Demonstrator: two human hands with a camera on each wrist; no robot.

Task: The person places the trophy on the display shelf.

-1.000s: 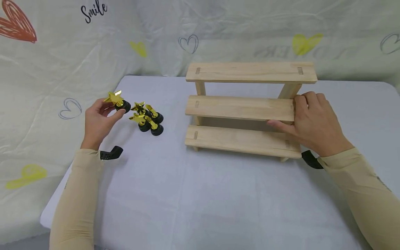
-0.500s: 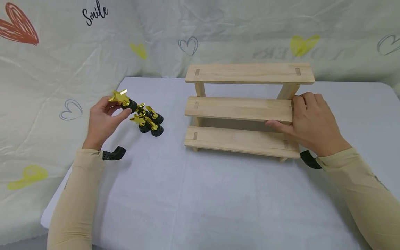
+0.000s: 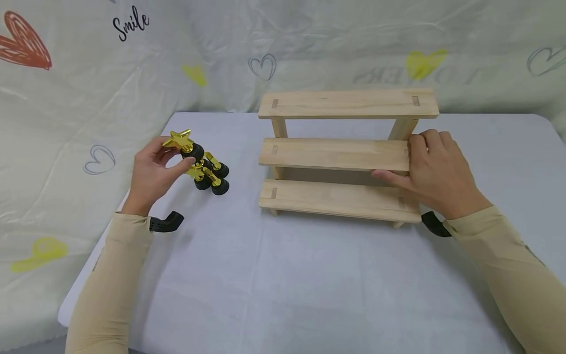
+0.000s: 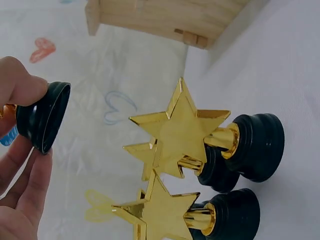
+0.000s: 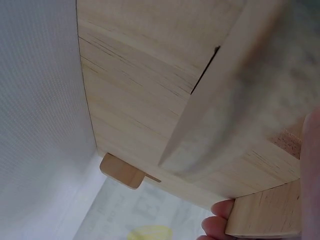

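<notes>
My left hand [image 3: 156, 169] pinches a star trophy [image 3: 180, 141] by its round black base, thumb on one side and fingers on the other. In the left wrist view that black base [image 4: 44, 117] is tipped sideways, its hollow underside showing. Several more gold star trophies [image 3: 216, 183] stand in a tight group on the table just below and right of the held one. My right hand [image 3: 438, 172] grips the right end of the middle board of a three-step wooden shelf [image 3: 336, 152], thumb along the board's front edge. The right wrist view shows fingertips [image 5: 218, 225] around the wood.
The table [image 3: 305, 285] has a white cover. Behind it hangs a pale cloth [image 3: 327, 44] printed with hearts and lettering. The shelf stands right of the trophies, with a strip of table between them.
My left hand has moved right with the held trophy, which now overlaps the standing group in the head view. The right hand keeps its grip on the shelf.
</notes>
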